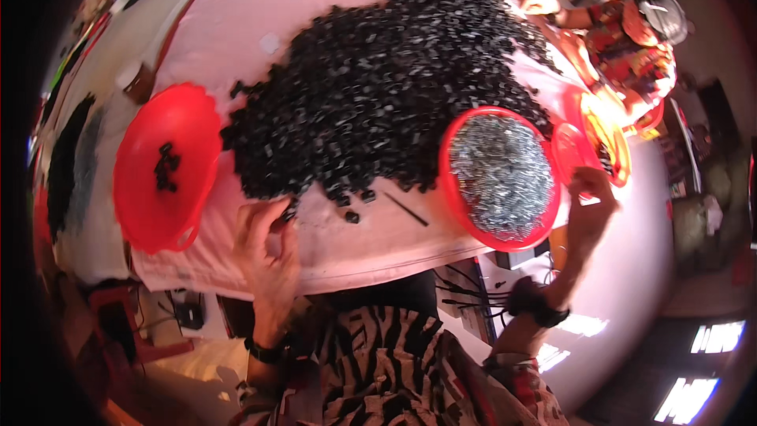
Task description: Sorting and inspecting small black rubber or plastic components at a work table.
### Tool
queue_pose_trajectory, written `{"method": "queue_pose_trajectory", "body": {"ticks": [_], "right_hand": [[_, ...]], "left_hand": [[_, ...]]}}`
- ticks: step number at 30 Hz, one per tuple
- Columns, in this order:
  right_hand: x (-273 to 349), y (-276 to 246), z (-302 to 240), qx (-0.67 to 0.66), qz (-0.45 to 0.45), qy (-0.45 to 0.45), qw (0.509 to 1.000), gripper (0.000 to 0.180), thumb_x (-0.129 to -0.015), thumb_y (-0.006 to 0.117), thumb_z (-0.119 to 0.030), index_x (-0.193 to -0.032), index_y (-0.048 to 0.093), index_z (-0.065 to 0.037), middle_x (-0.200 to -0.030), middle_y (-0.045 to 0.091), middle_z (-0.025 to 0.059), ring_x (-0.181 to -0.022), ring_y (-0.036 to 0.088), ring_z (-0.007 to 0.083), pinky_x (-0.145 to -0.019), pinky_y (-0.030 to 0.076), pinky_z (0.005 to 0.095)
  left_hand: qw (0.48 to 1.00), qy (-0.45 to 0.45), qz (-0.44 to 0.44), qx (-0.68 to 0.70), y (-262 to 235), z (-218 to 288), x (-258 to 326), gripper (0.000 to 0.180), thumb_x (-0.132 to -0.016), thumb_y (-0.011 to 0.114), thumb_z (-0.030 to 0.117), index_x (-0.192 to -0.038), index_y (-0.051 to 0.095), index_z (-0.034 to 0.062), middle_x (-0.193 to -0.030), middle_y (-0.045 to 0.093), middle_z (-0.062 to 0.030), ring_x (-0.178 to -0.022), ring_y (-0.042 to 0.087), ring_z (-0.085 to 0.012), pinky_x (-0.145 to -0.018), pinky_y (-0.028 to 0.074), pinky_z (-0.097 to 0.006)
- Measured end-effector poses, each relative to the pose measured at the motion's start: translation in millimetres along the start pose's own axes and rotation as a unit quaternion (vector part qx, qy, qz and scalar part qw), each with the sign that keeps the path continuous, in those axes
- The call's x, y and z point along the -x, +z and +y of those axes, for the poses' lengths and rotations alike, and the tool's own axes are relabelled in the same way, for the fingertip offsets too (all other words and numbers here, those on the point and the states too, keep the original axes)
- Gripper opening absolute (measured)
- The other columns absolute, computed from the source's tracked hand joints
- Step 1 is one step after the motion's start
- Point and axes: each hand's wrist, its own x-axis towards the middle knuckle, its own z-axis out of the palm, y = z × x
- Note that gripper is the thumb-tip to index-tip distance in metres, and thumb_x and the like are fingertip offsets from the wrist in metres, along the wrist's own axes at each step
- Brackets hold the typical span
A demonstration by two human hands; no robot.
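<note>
A large heap of small black plastic pieces (378, 87) covers the middle of the table. At the heap's near edge my left hand (266, 248) is closed, with a small black piece (290, 208) between thumb and fingertips. My right hand (591, 197) is at the right, fingers pinched together beside a small red dish (571, 150); what they hold, if anything, I cannot make out. Between my hands, nearer the right one, sits a red bowl (446, 189) full of shiny silver metal pins or screws. A dark thin rod (407, 210) lies before the heap.
To the left stands a red basin (142, 166) with several black pieces in it. A brown cup (140, 84) is behind it. At the right, another person (635, 55) sits by an orange-yellow container (609, 138). A pale pink cloth (363, 256) covers the table.
</note>
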Motion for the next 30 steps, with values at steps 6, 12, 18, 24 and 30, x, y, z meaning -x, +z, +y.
{"method": "queue_pose_trajectory", "body": {"ticks": [6, 12, 18, 24, 30], "right_hand": [[-50, -1, 164, 0.102, 0.055, 0.13, 0.985, 0.015, -0.081, 0.066, -0.004, -0.093, 0.072, 0.001, -0.082, 0.07, 0.0081, -0.074, 0.063, 0.0186, -0.072, 0.053, 0.0325], [-63, 15, 199, 0.082, 0.063, 0.097, 0.99, 0.017, -0.083, 0.065, -0.004, -0.096, 0.073, 0.004, -0.085, 0.071, 0.0103, -0.078, 0.066, 0.0214, -0.074, 0.054, 0.0335], [-35, 2, 74, -0.066, 0.083, 0.085, 0.991, 0.018, -0.091, 0.064, -0.007, -0.105, 0.074, 0.001, -0.095, 0.074, 0.0115, -0.086, 0.068, 0.0204, -0.08, 0.055, 0.0327], [32, 25, -78, -0.179, -0.119, 0.0, 0.977, 0.018, -0.083, 0.064, 0.008, -0.098, 0.071, 0.002, -0.09, 0.072, 0.0103, -0.083, 0.068, 0.0165, -0.076, 0.053, 0.0299], [86, 77, -136, -0.282, -0.264, -0.034, 0.922, 0.014, -0.078, 0.069, 0.01, -0.09, 0.07, 0.002, -0.086, 0.069, 0.0114, -0.072, 0.067, 0.0195, -0.065, 0.053, 0.029]], "left_hand": [[0.999, -0.004, -0.007, 0.044, 5, -3, 2, 0.036, -0.08, 0.066, -0.014, -0.111, 0.068, 0.0034, -0.101, 0.06, -0.0102, -0.089, 0.062, -0.0209, -0.073, 0.053, -0.029], [0.998, -0.04, -0.009, 0.048, 4, -3, 7, 0.037, -0.079, 0.065, -0.017, -0.109, 0.069, 0.0045, -0.103, 0.062, -0.0096, -0.089, 0.063, -0.0191, -0.075, 0.053, -0.028], [0.997, -0.038, -0.01, 0.059, 1, -1, 3, 0.033, -0.08, 0.065, -0.016, -0.107, 0.068, 0.0015, -0.102, 0.064, -0.0108, -0.089, 0.065, -0.0199, -0.076, 0.055, -0.028], [0.995, -0.05, -0.024, 0.085, 4, 2, 3, 0.027, -0.081, 0.065, -0.013, -0.104, 0.066, 0.0007, -0.1, 0.066, -0.0125, -0.085, 0.068, -0.0234, -0.075, 0.056, -0.031], [0.989, -0.083, -0.039, 0.12, 2, 5, 5, 0.029, -0.082, 0.065, -0.013, -0.109, 0.065, -0.0005, -0.103, 0.065, -0.0115, -0.089, 0.067, -0.0199, -0.079, 0.055, -0.029]]}}
